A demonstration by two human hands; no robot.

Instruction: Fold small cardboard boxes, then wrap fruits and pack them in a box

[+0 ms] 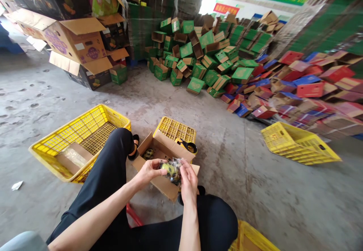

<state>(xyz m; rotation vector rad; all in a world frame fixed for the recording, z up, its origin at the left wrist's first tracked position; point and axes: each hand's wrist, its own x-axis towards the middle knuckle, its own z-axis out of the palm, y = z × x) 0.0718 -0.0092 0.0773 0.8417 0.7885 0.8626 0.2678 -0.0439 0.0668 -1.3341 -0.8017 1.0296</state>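
Between my two hands is a clear plastic packet (172,170) with yellow-green and black on it; whether that is print or contents I cannot tell. My left hand (149,173) pinches its left end between thumb and fingers. On the right end, my right hand (188,179) is closed, its fingertips partly hidden. Just below the packet stands an open cardboard box (164,187) with its flaps spread. A similar yellow-and-black packet (148,153) lies inside the box, at its far left. Behind the box's right flap rests a tape dispenser (187,145) on an upturned yellow crate (177,128).
A large yellow crate (38,150) holding flat cardboard stands left of my leg. Another yellow crate (295,147) sits to the right, and part of one (252,239) shows bottom right. Green cartons (195,85) and red and blue cartons (310,90) are heaped behind.
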